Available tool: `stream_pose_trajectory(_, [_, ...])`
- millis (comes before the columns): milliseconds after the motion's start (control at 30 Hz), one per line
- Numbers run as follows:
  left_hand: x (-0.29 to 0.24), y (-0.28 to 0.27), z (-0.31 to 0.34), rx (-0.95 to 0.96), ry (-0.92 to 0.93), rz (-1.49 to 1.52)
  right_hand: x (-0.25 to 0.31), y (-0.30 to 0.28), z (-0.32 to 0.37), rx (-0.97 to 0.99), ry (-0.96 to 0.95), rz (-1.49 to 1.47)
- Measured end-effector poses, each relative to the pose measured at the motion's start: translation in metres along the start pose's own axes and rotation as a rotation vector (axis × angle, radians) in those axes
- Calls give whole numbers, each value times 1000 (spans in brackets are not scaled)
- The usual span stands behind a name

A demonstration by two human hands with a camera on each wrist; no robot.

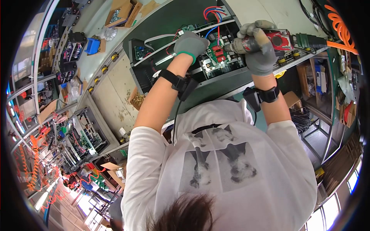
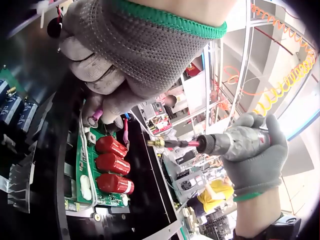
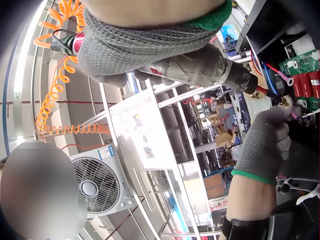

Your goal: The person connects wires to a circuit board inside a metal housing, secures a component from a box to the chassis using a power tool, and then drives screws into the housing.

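Observation:
Gloved in grey, my left hand [image 1: 189,43] reaches into a black metal chassis [image 1: 231,74]. In the left wrist view its thumb and finger pinch a wire terminal with a purple sleeve [image 2: 98,115], beside a green circuit board [image 2: 86,172] carrying red cylindrical capacitors [image 2: 114,164]. My right hand [image 1: 261,59], also gloved, grips a power screwdriver [image 2: 245,142] with a worn, wrapped body. A brass-coloured screw [image 2: 156,143] sits at its bit tip. The right wrist view shows that tip right by the left fingertips, over the chassis.
Red and blue wires [image 1: 215,13] rise from the chassis. An orange coiled hose [image 1: 339,25] hangs at the right. Left of the chassis are a cardboard box of small hardware [image 1: 119,15], a blue bin [image 1: 92,46] and a box of brass parts [image 1: 137,98].

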State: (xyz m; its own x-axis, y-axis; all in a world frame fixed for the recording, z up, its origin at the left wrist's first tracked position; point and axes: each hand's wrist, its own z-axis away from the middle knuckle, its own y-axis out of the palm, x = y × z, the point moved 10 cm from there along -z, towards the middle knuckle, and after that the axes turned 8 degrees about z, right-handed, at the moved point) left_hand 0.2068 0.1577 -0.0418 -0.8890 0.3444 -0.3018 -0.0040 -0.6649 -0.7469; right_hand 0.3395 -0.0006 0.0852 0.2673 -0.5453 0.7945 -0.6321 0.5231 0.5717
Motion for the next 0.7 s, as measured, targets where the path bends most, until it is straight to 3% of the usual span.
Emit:
stream_pose_trajectory(67, [0,-2,6,14,-8,48,-23,9,3,6,183,4])
stream_pose_trajectory(100, [-3,-4,6,17,21,46,-16,17,-1,31,64,14])
stream_pose_trajectory(367, [1,-13,15,-39,-47,199,-42,28,4,135,114,21])
stream_pose_trajectory(567, [1,-13,13,-45,-39,213,-30,45,11,308,-64,160])
stream_pose_trajectory(700, [0,-17,18,-61,-5,260,-35,53,13,402,-5,151])
